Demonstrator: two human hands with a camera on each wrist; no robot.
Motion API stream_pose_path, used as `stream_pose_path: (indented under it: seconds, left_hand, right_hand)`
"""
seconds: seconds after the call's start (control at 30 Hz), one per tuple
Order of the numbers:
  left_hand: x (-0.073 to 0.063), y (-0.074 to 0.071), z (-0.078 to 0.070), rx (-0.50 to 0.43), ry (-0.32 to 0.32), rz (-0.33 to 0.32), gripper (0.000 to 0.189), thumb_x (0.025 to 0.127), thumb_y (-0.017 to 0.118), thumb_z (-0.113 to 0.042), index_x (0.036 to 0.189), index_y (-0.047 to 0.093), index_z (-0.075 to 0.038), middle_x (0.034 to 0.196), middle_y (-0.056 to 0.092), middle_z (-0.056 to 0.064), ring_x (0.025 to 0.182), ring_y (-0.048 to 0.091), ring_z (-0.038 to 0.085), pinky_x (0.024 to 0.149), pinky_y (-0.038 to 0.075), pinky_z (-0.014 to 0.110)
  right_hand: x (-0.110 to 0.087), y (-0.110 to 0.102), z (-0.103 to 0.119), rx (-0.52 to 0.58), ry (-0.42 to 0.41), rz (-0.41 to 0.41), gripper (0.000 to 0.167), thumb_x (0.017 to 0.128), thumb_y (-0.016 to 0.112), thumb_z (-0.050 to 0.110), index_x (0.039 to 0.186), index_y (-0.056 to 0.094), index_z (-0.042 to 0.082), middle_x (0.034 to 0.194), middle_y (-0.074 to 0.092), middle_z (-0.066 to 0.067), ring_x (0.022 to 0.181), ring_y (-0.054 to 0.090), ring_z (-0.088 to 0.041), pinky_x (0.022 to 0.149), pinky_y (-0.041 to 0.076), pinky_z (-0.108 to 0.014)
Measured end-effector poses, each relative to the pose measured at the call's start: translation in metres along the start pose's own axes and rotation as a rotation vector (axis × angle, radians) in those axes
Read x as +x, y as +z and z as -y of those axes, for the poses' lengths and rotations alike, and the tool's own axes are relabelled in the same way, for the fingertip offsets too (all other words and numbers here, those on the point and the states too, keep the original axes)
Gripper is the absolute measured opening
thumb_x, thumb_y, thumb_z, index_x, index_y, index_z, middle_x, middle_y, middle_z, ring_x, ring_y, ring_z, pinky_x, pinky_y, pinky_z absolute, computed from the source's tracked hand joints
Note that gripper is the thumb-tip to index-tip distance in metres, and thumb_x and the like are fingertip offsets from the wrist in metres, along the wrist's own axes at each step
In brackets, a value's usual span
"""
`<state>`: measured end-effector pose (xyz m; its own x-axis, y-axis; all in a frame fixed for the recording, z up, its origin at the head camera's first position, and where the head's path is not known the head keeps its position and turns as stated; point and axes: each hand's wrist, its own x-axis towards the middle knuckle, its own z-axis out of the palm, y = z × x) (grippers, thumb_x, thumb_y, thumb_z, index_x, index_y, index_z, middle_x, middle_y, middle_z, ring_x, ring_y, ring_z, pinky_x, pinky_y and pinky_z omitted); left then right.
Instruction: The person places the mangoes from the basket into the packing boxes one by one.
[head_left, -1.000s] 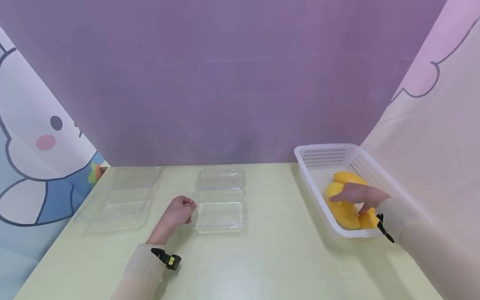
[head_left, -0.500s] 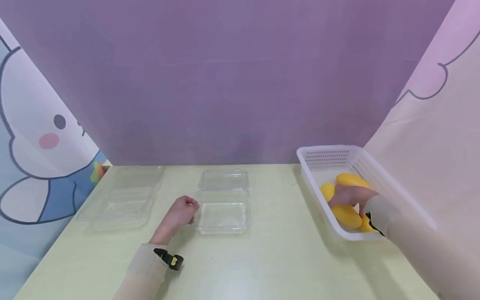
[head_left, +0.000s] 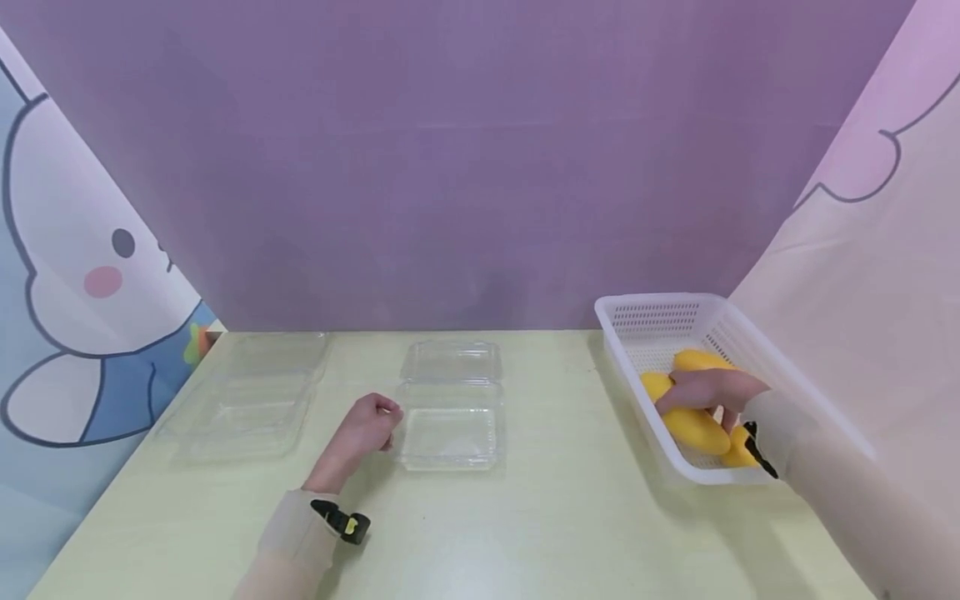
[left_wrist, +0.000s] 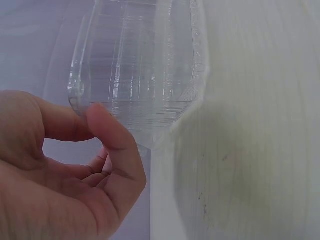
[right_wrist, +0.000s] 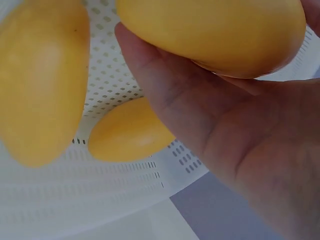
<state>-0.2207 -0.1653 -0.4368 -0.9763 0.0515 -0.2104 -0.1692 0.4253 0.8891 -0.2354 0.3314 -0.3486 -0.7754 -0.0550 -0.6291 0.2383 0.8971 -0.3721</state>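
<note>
My left hand (head_left: 365, 425) is at the left side of an opened clear plastic clamshell box (head_left: 450, 433). In the left wrist view, its thumb and index finger pinch the near edge of the box. Over in the white perforated basket (head_left: 611, 333), my right hand (head_left: 708, 390) grips a yellow mango (right_wrist: 215, 35), its thumb lying along the fruit's side. Its other fingers are mostly hidden behind the mango. More mangoes lie around that hand: one large mango (right_wrist: 42, 80) and a smaller-looking mango (right_wrist: 130, 131) in the right wrist view.
Other clear clamshell boxes (head_left: 255, 408), overlapping and hard to tell apart, lie at the table's left. A purple wall (head_left: 465, 167) rises behind the pale table (head_left: 525, 533). Printed cloth walls (head_left: 877, 275) stand at both sides; the right one is close to the basket.
My right hand has settled among the mangoes, and the front ones have shifted and turned in the basket. The left hand stays at the box. The head view has moved slightly.
</note>
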Motion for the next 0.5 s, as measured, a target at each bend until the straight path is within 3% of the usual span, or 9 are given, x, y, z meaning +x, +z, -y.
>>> stream_pose_path:
  seconds: [0.2,0.5]
  left_hand:
    - [-0.002,-0.001,-0.003,0.009,0.009,0.011,0.025,0.103,0.052,-0.009,0.121,0.051,0.009,0.092,0.057,0.016,0.063,0.052,0.016,0.062,0.051,0.030]
    - [0.000,0.001,-0.001,0.010,0.008,0.015,0.024,0.103,0.052,-0.009,0.120,0.051,0.008,0.087,0.056,0.016,0.062,0.052,0.016,0.063,0.051,0.030]
  right_hand:
    - [-0.006,-0.009,-0.004,0.035,-0.029,0.017,0.109,0.088,0.067,0.052,0.158,0.006,-0.006,0.128,0.052,-0.023,0.104,0.057,-0.035,0.076,0.055,-0.047]
    - [-0.022,-0.016,-0.009,0.118,-0.047,-0.002,0.107,0.091,0.061,0.057,0.161,0.004,0.000,0.128,0.052,-0.019,0.104,0.055,-0.029,0.083,0.051,-0.043]
